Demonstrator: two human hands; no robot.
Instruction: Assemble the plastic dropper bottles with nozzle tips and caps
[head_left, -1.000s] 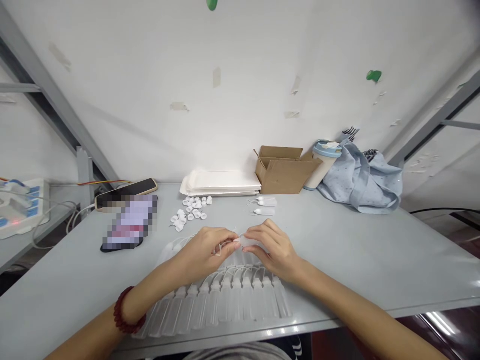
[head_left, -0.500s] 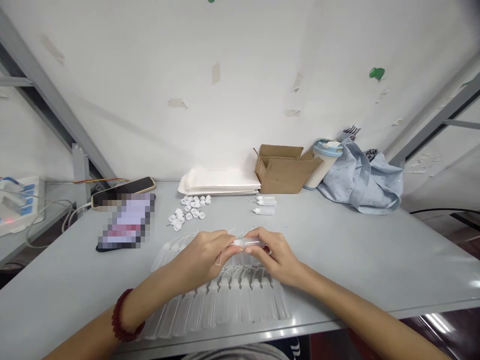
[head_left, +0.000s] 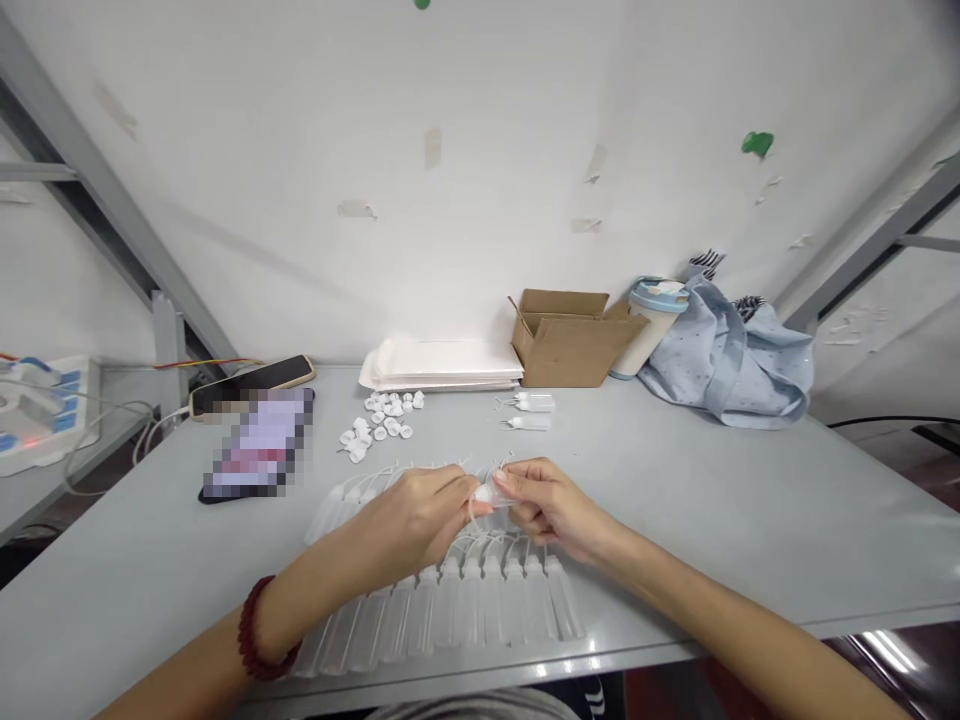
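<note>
Between my two hands, a small translucent plastic bottle (head_left: pixel 501 497) lies on its side with its white cap to the left. My left hand (head_left: pixel 429 508) pinches the cap end, a thin pale strap hanging beside its fingers. Closed around the body is my right hand (head_left: pixel 553 508), with its thumb on top near the neck; its fingers hide most of the bottle. Just below, similar capped bottles (head_left: pixel 471 605) lie side by side in a row at the table edge. Another row (head_left: pixel 330 512) is partly covered by my left hand and forearm.
Loose white caps (head_left: pixel 390 405) lie beyond my left hand, two small bottles (head_left: pixel 534 403) beyond my right. Behind them are stacked white envelopes (head_left: pixel 450 362), a cardboard box (head_left: pixel 566 350), a tumbler (head_left: pixel 649 325) and a blue bag (head_left: pixel 739 365). Two phones (head_left: pixel 259 445) (head_left: pixel 255 385) lie left.
My right hand has turned, its thumb now on top of the bottle near the neck and its fingers curled under. The bottle sits slightly lower. My left hand stays at the cap end.
</note>
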